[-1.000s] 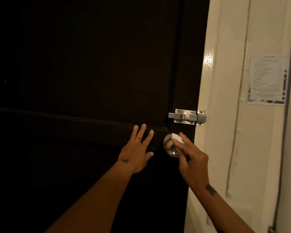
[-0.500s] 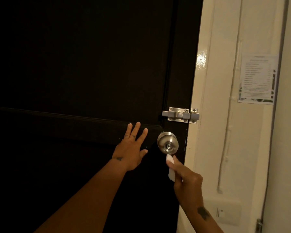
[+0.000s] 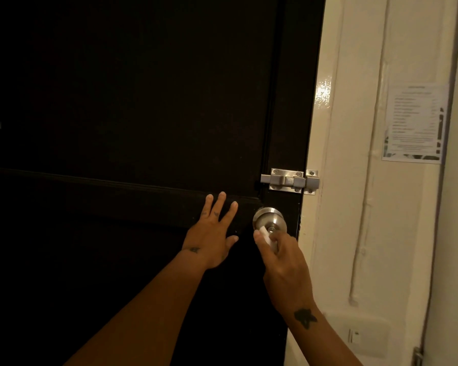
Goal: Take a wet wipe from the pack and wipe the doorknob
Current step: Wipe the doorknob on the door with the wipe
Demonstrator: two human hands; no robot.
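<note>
A round silver doorknob [image 3: 270, 217] sits near the right edge of a dark door [image 3: 132, 101]. My right hand [image 3: 286, 270] holds a folded white wet wipe [image 3: 266, 235] and presses it against the knob's lower front. My left hand [image 3: 212, 233] lies flat on the door just left of the knob, fingers spread. The wipe pack is not in view.
A silver slide bolt [image 3: 291, 180] is mounted just above the knob, spanning door and frame. The cream door frame and wall [image 3: 354, 207] stand to the right, with a printed paper notice [image 3: 414, 122] taped up and a small white plate [image 3: 354, 336] low down.
My right hand with the wipe dropped from the knob's top to below it, then came back up onto the knob's lower front. The left hand stayed flat on the door.
</note>
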